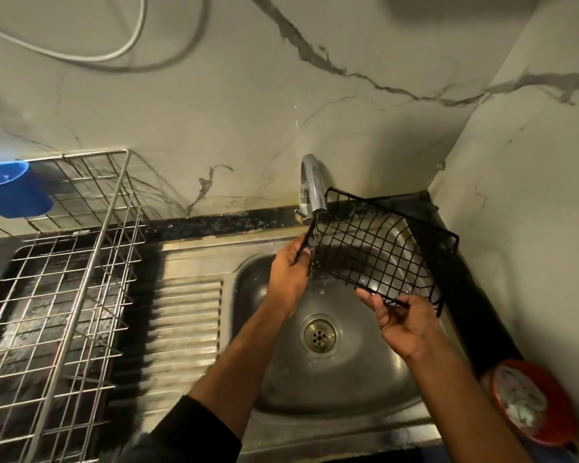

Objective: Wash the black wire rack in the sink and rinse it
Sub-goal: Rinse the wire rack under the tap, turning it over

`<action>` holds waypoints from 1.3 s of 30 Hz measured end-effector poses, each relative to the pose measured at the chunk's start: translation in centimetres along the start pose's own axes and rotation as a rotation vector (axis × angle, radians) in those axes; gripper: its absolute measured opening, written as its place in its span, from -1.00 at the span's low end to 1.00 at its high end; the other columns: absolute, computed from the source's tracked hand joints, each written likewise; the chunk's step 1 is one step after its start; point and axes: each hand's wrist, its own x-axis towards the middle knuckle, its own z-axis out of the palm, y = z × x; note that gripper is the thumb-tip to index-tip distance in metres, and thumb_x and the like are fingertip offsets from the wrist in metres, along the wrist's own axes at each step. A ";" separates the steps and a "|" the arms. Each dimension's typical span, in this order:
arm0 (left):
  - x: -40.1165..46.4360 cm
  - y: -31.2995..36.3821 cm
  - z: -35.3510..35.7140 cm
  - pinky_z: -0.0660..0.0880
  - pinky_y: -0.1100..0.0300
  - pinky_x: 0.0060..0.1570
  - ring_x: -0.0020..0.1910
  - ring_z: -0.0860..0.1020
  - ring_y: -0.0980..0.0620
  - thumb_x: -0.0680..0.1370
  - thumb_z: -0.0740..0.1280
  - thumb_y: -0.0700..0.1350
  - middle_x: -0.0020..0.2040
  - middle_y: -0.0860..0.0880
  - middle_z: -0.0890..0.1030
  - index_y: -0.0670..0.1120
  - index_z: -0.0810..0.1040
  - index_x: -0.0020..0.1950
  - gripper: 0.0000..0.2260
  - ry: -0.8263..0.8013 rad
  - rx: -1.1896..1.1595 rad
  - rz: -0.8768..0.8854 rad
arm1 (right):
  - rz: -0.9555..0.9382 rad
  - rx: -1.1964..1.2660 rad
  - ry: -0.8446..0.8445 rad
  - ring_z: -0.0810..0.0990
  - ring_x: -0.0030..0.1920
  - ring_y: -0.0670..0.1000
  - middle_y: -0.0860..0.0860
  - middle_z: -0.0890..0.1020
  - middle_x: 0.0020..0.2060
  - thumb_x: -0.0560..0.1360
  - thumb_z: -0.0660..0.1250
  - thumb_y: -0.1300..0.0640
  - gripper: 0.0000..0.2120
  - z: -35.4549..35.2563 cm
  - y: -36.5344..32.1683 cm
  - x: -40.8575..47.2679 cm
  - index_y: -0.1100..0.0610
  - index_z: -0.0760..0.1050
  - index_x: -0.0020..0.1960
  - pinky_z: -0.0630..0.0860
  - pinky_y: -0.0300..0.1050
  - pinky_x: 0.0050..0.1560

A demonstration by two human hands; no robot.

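The black wire rack (pixel 378 248) is held up over the sink (pixel 348 389), at about 1 o'clock from the drain (pixel 319 334), and it is tipped so that one side is higher than the other. It is likely held this way so that water from the tap (pixel 311 185) can run over the wires and drip back into the bowl. A thin stream of water (pixel 311 262) is seen falling past the rack's left edge, right under the spout. That left edge is gripped by the left hand (pixel 290 279), with the fingers curled around the wire. The near corner, at about 5 o'clock on the rack, is pinched by the right hand (pixel 403 324), with the thumb on top and the fingers underneath. Two hands are probably needed because the rack is wide and wobbly. At 9 o'clock a silver dish rack (pixel 64 279) is set on the counter, with a blue tub (pixel 14 192) hung at its far end (only part of the tub is shown). A red bowl (pixel 532 406) is cut off at 4 o'clock, and what is inside it cannot be made out. No sponge or soap is seen. Whether the rack is clean yet cannot be told.
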 end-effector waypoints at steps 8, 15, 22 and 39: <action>0.9 -0.7 -0.5 0.60 0.04 0.22 0.08 0.67 0.08 0.64 0.33 -0.21 0.09 -0.01 0.71 -0.09 0.63 0.25 -0.79 0.122 0.287 -0.038 | -0.138 -0.155 -0.085 0.71 -0.09 0.36 0.51 0.60 -0.12 0.61 0.05 0.29 -0.88 0.1 0.3 -1.4 0.27 0.34 -0.04 0.65 -0.19 -0.33; 0.3 -0.9 1.3 0.61 0.13 0.10 0.01 0.67 0.04 0.67 0.30 -0.10 0.02 -0.02 0.72 -0.09 0.66 0.18 -0.82 0.118 0.264 -0.137 | -0.237 -0.270 -0.086 0.71 -0.19 0.30 0.41 0.67 -0.16 0.61 0.03 0.26 -0.85 -0.9 -0.8 -1.8 0.23 0.35 -0.05 0.67 -0.05 -0.17; -1.0 -1.0 2.4 0.59 0.04 0.23 0.21 0.63 -0.06 0.70 0.22 -0.20 0.22 -0.14 0.66 -0.21 0.60 0.29 -0.76 0.078 -0.123 -0.225 | -0.265 -0.270 -0.070 0.71 -0.07 0.32 0.31 0.70 -0.18 0.62 0.09 0.24 -0.90 -1.9 -1.4 -3.0 0.18 0.37 -0.01 0.67 0.01 -0.09; -1.1 -0.7 0.1 0.57 0.37 -0.32 -0.02 0.70 0.01 0.67 0.29 -0.18 -0.03 -0.05 0.73 -0.15 0.66 0.17 -0.83 0.162 -0.331 -0.279 | -0.211 -0.351 -0.111 0.71 -0.11 0.34 0.40 0.66 -0.09 0.62 0.05 0.26 -0.85 -0.7 -0.4 -2.6 0.21 0.37 -0.04 0.66 -0.09 -0.36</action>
